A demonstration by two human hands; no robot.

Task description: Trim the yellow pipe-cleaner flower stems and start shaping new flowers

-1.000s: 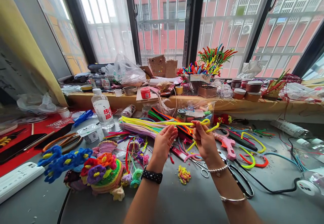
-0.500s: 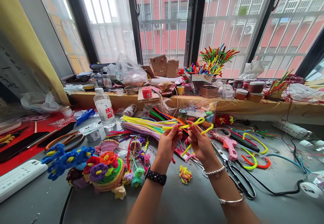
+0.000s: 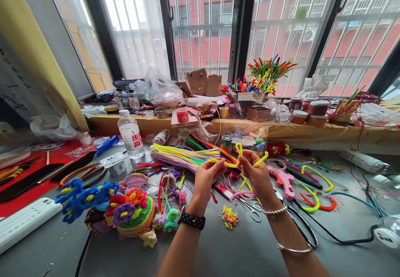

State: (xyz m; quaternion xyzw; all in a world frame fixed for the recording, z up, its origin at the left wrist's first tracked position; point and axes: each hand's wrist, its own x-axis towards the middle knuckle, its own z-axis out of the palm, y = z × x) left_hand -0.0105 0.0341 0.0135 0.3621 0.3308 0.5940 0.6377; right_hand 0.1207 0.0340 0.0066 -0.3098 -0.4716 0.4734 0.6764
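Between my two hands is a yellow pipe cleaner (image 3: 239,148), bent into a narrow loop that stands up above my right fingers. My left hand (image 3: 208,177) pinches one stretch of it between thumb and forefinger. Closed round the base of the loop, my right hand (image 3: 254,172) has another bent yellow end sticking out to its right. Just behind my hands lies a bundle of pastel pipe cleaners (image 3: 175,152). Below them on the table rests a small yellow and pink fuzzy piece (image 3: 230,217). Small scissors (image 3: 254,212) lie partly under my right hand.
Fuzzy flowers (image 3: 125,212) sit at the left near a water bottle (image 3: 130,135) and a white power strip (image 3: 26,222). To the right are a pink glue gun (image 3: 283,181), its black cable and loose pipe cleaners (image 3: 312,200). Jars (image 3: 318,109) line the sill behind.
My right hand has moved slightly right and down. The yellow loop, which pointed rightward before, now stands upright. My left hand stays nearly in place, still pinching the pipe cleaner.
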